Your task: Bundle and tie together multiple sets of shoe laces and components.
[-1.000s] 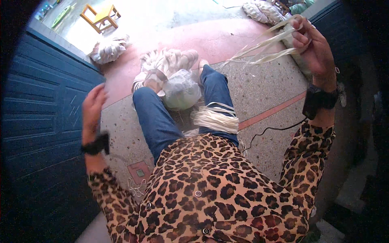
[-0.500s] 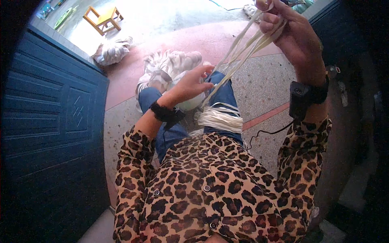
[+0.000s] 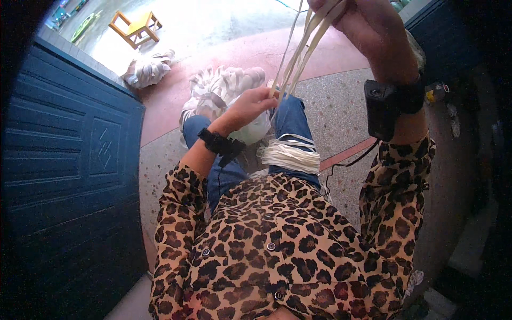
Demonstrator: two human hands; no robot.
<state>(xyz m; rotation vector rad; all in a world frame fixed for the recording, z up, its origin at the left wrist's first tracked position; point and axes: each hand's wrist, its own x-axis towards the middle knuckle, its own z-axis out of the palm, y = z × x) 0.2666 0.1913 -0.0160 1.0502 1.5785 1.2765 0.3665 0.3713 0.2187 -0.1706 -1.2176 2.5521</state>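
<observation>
My right hand (image 3: 362, 26), raised at the top of the view, is closed on a hank of flat cream strips (image 3: 305, 48). The strips hang slantwise down from it toward my left hand (image 3: 248, 111), whose fingertips pinch their lower part above my right knee. More cream strips (image 3: 292, 154) lie wound in a thick band around my right thigh, over blue jeans. Just beyond my left hand sits a big heap of looped white bands (image 3: 229, 82), partly in clear plastic. The fingertips of my right hand are partly cut off by the upper edge.
A blue panelled door (image 3: 69, 154) stands close on my left. Farther off are a wrapped white bundle (image 3: 149, 69) and a small yellow wooden chair (image 3: 136, 28). A black cable (image 3: 346, 162) runs from the device on my right wrist past my right leg.
My right hand has moved up and a little left with the strips, which now hang more steeply. My left hand has gone from loosely open beside the strips to pinching them.
</observation>
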